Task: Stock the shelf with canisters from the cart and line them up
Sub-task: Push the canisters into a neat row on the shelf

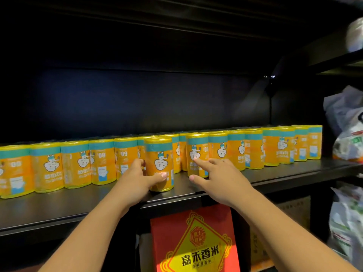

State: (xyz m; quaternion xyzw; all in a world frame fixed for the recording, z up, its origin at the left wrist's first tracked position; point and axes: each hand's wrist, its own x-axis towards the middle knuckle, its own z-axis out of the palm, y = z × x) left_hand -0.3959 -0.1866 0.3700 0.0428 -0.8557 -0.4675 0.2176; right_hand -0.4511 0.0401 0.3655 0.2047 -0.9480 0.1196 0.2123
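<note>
Shelf (78, 201) crosses mid-frame, carrying a row of orange canisters (76, 163). Below centre sits a red box (194, 242). Left hand (135, 177) curls its fingers round one canister (160, 154) standing forward of the row at centre; right hand (218, 175), fingers extended, touches the neighbouring canister (197, 148) with its forefinger.

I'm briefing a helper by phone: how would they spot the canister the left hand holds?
Look at the black shelf with its long row of orange canisters. Near mid-row, one canister stands forward of the line, alone gripped by the left hand.
</note>
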